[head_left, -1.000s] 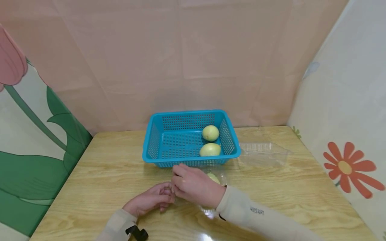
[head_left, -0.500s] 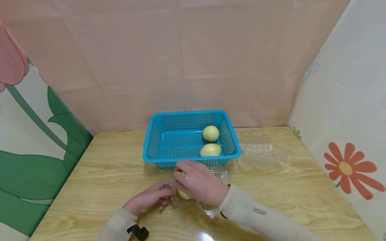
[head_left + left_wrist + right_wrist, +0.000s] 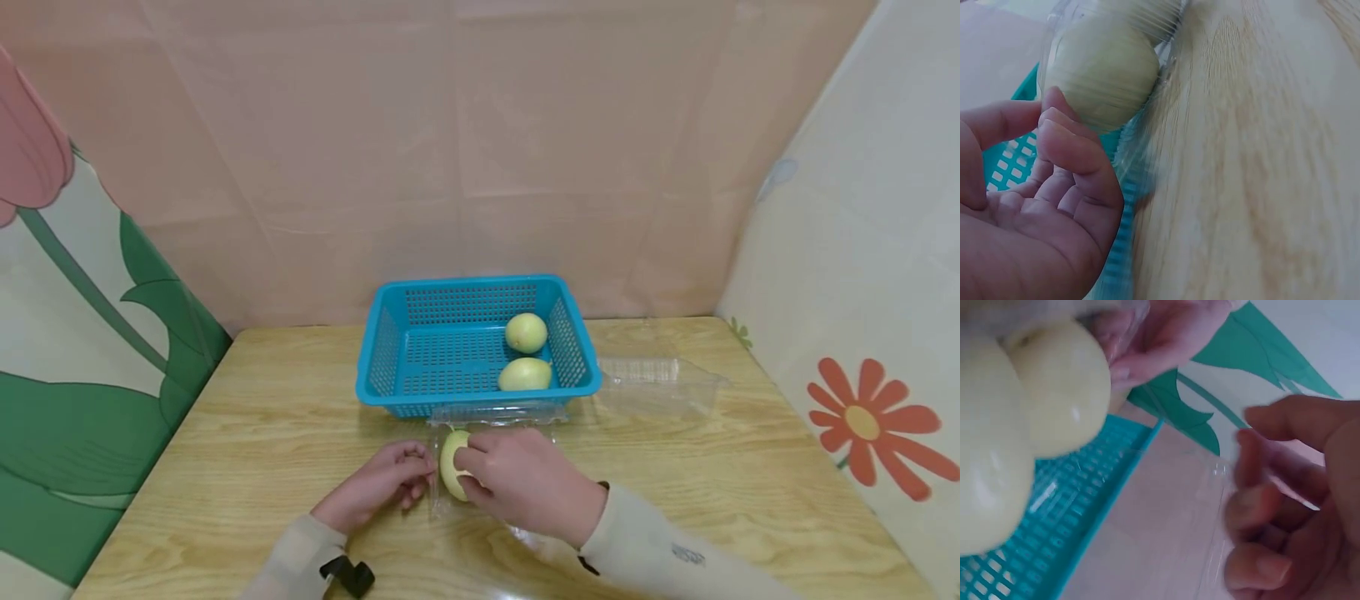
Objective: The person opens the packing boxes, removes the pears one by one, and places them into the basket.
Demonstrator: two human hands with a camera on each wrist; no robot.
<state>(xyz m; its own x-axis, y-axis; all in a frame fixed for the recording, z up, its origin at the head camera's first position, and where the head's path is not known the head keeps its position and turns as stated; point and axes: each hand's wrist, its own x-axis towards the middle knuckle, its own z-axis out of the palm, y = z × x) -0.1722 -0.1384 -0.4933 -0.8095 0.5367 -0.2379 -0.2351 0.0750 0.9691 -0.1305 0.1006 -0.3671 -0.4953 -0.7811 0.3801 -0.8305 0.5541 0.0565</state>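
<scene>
A clear plastic box lies in front of the basket, with a pale yellow-green pear at its left end. Two pears in the box show close up in the right wrist view. My left hand pinches the box's left edge between thumb and index finger; its other fingers curl loosely. My right hand is over the box, hiding most of its middle. In the right wrist view, its bent fingers hold nothing and are near a clear plastic edge.
A blue basket stands behind the box, with two more pears at its right end. To its right lies another clear plastic box. The wooden table meets a pinkish backdrop and printed side walls.
My right hand has moved right, away from my left hand and the box's left edge. The left pear and the box's back rim have come into sight. My left hand stays nearly in place.
</scene>
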